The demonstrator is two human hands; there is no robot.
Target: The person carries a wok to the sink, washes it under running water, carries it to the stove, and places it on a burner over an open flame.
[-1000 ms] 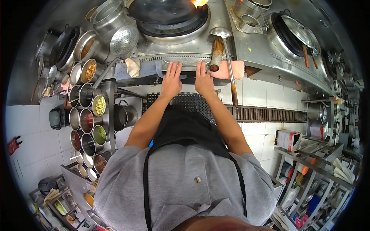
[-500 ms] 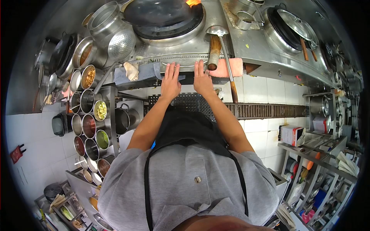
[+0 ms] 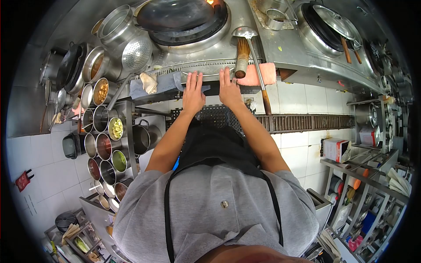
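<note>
My left hand [image 3: 193, 93] lies flat on the front edge of the steel stove [image 3: 204, 56], fingers stretched forward. Beside it my right hand [image 3: 230, 89] rests the same way, holding nothing. A blue-grey cloth [image 3: 167, 83] is left of my left hand, with a crumpled pale cloth [image 3: 149, 83] on it. Close to my right fingertips are a bamboo wok brush [image 3: 242, 59] and a folded pink towel [image 3: 259, 75]. A ladle [image 3: 244, 32] lies across the towel, its wooden handle end hanging over the edge. Ahead, a black wok [image 3: 175, 15] sits tilted on the burner, with flame [image 3: 210, 1] behind it.
A perforated skimmer [image 3: 136, 54] leans at left, near steel pots [image 3: 115, 22] and several containers of ingredients, such as a pot of cut green pieces [image 3: 115, 128]. At right are another burner with a lid [image 3: 334, 23] and a metal shelf [image 3: 372, 182]. A floor grate [image 3: 311, 123] runs below.
My hands stay in place on the stove edge. The visible flame behind the wok has become smaller, and the view has shifted slightly.
</note>
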